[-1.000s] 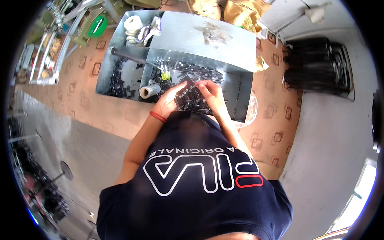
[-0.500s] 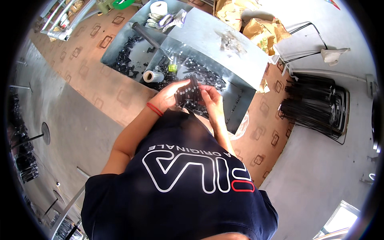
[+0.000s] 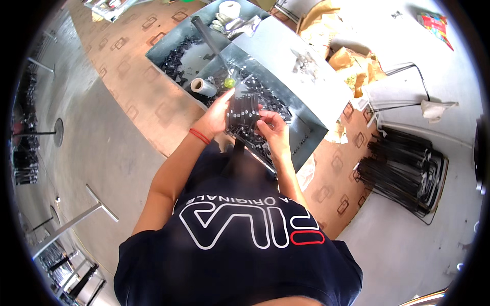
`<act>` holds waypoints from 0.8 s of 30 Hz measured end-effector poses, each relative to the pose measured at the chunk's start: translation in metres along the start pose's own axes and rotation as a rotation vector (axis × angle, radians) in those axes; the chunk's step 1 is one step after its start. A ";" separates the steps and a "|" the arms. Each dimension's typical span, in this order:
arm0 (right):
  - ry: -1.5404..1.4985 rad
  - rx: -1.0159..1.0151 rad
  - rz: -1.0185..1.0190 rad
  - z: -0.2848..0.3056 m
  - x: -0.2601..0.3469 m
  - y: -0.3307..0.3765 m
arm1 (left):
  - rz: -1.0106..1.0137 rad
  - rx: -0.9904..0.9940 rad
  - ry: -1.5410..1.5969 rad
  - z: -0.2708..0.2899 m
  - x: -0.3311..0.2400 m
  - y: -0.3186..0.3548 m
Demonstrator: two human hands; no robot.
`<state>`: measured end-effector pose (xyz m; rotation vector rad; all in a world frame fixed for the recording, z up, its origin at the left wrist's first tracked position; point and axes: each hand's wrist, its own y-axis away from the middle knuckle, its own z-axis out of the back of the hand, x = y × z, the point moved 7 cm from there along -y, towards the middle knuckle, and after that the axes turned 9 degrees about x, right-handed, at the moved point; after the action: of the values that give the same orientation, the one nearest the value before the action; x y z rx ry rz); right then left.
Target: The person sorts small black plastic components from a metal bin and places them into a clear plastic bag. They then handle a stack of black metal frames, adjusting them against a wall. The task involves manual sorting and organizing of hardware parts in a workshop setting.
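Over a grey metal bin (image 3: 312, 126), I hold a row of slim black parts (image 3: 243, 111) packed side by side, with silver round studs across them. My left hand (image 3: 216, 117) is closed round the row's left side, thumb along its edge. On the opposite side, my right hand (image 3: 275, 128) has its fingers and thumb bent against the row's right end. Loose black pieces (image 3: 270, 97) lie in the bin beneath and behind the row. What they are exactly is too small to tell.
Left of the loose pieces lies a roll of clear film (image 3: 204, 87), near a yellow-green object (image 3: 229, 82). A grey bar (image 3: 206, 38) leans across the bin's divider. A pale panel (image 3: 280, 43) covers the far right. Paper bags (image 3: 357, 66) and black metal frames (image 3: 400, 171) stand rightward.
The row of black parts has turned so its studded face shows broader. My right hand has shifted down along its right end. The whole view has swung slightly.
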<state>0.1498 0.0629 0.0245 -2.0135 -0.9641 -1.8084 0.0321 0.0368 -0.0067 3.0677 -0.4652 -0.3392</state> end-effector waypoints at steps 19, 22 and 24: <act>-0.015 0.017 0.037 0.008 -0.001 0.004 | -0.129 0.022 -0.027 -0.010 0.014 0.000; -0.035 0.000 0.048 0.007 -0.002 0.004 | -0.094 0.030 0.024 -0.012 0.015 -0.003; -0.046 -0.006 0.053 0.007 -0.002 0.005 | -0.086 0.023 0.027 -0.014 0.014 -0.005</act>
<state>0.1582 0.0630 0.0219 -2.0725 -0.9102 -1.7467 0.0499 0.0370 0.0032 3.1170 -0.3389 -0.2965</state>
